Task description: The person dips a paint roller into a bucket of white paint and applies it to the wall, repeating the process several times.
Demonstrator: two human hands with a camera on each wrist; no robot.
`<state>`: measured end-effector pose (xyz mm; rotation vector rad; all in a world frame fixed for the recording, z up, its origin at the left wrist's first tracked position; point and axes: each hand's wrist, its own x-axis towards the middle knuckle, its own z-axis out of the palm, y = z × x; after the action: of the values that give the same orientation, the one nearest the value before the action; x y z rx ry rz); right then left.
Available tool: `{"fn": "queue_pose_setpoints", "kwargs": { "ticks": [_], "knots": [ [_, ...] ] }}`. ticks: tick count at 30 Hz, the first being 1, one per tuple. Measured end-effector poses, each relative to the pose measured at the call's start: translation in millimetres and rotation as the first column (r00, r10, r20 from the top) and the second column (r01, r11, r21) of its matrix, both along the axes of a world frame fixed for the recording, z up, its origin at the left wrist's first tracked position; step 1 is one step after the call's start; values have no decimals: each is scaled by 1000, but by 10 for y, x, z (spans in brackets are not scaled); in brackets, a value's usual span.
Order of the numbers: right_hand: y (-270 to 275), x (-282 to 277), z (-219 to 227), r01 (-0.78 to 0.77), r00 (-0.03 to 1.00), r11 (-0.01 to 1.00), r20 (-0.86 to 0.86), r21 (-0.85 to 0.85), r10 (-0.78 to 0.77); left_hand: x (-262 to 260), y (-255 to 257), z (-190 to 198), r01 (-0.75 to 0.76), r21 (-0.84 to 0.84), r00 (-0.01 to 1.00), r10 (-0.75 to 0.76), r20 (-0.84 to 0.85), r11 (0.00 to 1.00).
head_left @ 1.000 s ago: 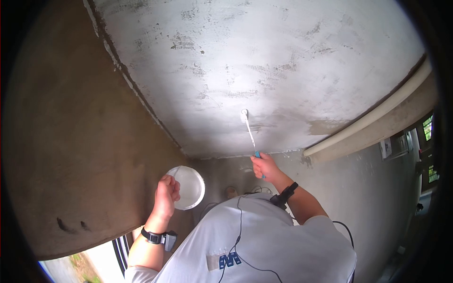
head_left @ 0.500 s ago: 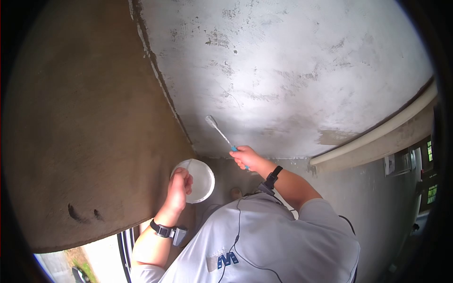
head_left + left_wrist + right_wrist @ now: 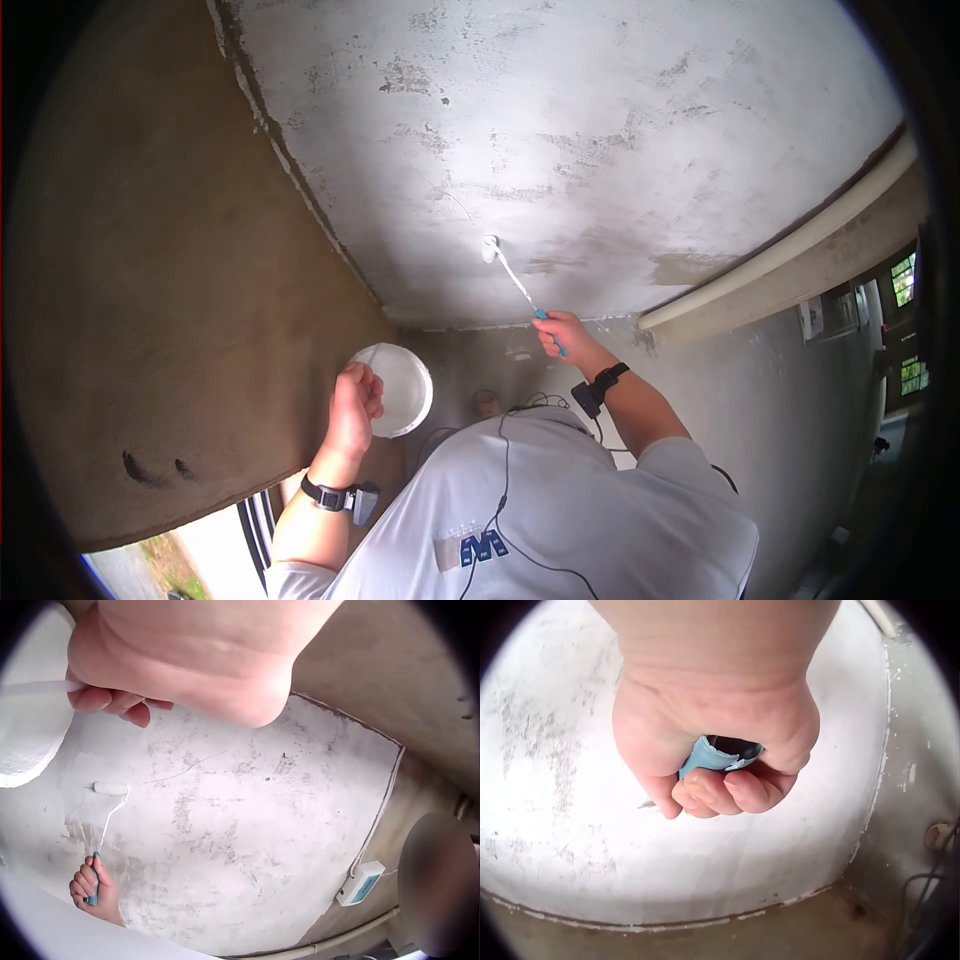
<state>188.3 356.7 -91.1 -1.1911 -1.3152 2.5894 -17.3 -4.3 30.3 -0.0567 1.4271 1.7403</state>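
A small paint roller [image 3: 490,247] with a thin wire arm and a blue handle [image 3: 545,320] is pressed against the patchy white ceiling [image 3: 560,130]. My right hand [image 3: 563,335] grips that handle in a fist; the right wrist view shows the fingers [image 3: 720,787] curled round the blue handle [image 3: 720,755]. My left hand [image 3: 355,400] holds a white bucket [image 3: 400,385] at its edge, lower and to the left. In the left wrist view, the fingers [image 3: 112,701] curl round a thin white strip of the bucket [image 3: 30,727], with the roller [image 3: 111,789] beyond.
A bare brown wall [image 3: 150,300] meets the ceiling on the left. A pale pipe [image 3: 780,255] runs along the right edge of the ceiling. A small white box [image 3: 360,883] with a cable hangs on the wall. Grey floor and cables [image 3: 520,400] lie below.
The roller head swept left across the ceiling half a second ago and has come back to the right. The left hand still holds the bucket in about the same place.
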Motion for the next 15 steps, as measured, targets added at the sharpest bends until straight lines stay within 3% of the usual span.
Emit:
{"fn": "queue_pose_setpoints", "kwargs": {
  "ticks": [10, 12, 15],
  "knots": [
    [251, 796, -54, 278, 960, 960, -41, 22, -277, 45, 26, -8, 54, -6, 999, -54, -7, 999],
    [324, 837, -105, 340, 940, 936, 1, 95, -342, 44, 27, -20, 59, 19, 998, -59, -7, 998],
    [389, 865, -107, 288, 957, 954, 9, 81, -290, 77, 54, -1, 35, -3, 999, -35, -17, 999]
  ]
}}
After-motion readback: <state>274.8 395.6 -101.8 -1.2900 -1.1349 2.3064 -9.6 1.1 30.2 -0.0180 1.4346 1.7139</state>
